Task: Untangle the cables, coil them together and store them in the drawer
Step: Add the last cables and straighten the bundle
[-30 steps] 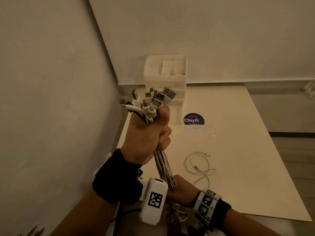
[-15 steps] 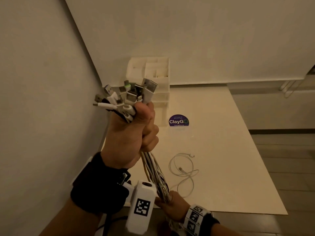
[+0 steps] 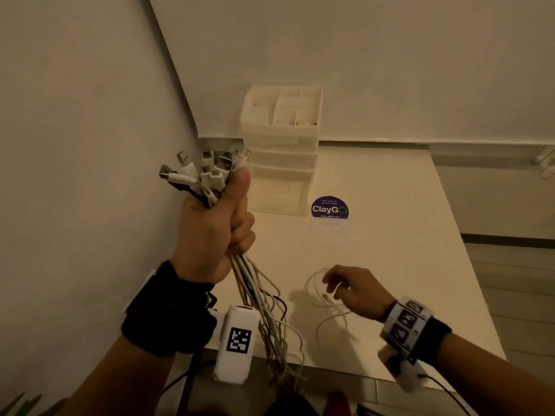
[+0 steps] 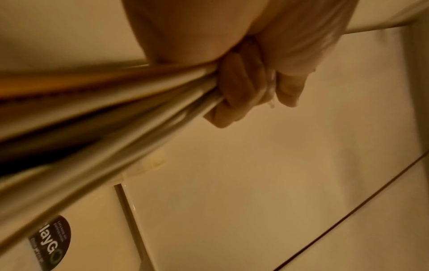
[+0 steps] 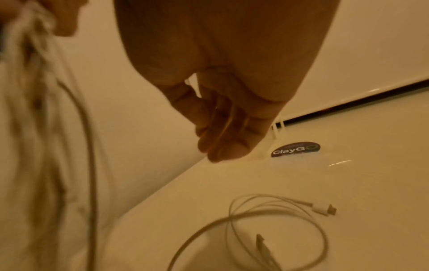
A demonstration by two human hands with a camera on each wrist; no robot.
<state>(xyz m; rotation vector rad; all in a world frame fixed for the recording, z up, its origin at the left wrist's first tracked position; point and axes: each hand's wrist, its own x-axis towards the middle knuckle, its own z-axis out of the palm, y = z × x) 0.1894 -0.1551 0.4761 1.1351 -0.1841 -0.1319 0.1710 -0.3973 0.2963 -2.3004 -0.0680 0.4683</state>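
Observation:
My left hand [image 3: 237, 223] is raised near the left wall and grips a thick bundle of cables [image 3: 207, 175]. Their USB plugs stick out above the thumb, and the strands hang loose below the fist, down past the table's front edge. The left wrist view shows my fingers [image 4: 243, 95] wrapped tightly round the bundle [image 4: 116, 102]. My right hand [image 3: 333, 283] hovers just above a single loose white cable [image 3: 330, 321] on the table. Its fingers [image 5: 223, 139] are relaxed and hold nothing, and the loose cable [image 5: 278, 210] lies coiled below them. The white drawer unit [image 3: 282, 151] stands in the back corner with its drawers closed.
The white table [image 3: 390, 235] sits in a corner with walls on the left and behind. A round purple ClayGo sticker [image 3: 329, 208] lies right of the drawer unit. The floor drops off beyond the table's right and front edges.
My right hand has let go of the lower part of the bundle and moved right, over the loose cable on the table. The bundle's strands now hang free.

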